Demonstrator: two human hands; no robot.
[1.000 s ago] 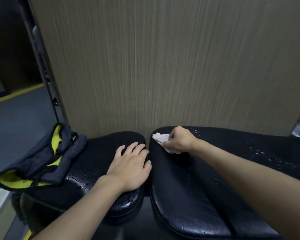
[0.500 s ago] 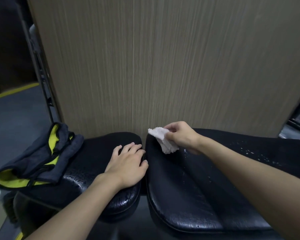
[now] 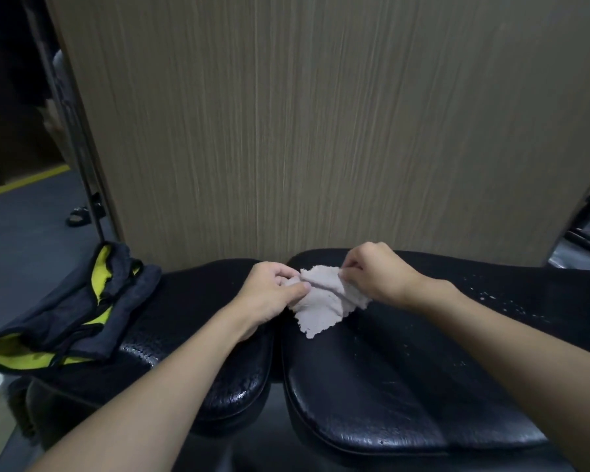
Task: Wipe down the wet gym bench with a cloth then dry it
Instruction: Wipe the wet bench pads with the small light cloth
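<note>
Pale pinkish cloth (image 3: 324,301) is stretched between both grips. The left grip (image 3: 269,294) pinches its left edge and the right grip (image 3: 375,277) its upper right edge, with the loose corner hanging over the black bench (image 3: 389,386). The gap between the two pads runs just below the left grip. Right of the right grip the pad is open and speckled with water droplets (image 3: 491,298). A wood-grain panel (image 3: 321,131) stands just beyond both grips. Well left of them, a grey-and-yellow towel (image 3: 82,311) covers the pad's end.

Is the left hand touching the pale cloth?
Touching. The head view shows the left hand pinching the left edge of the pale cloth.
</note>
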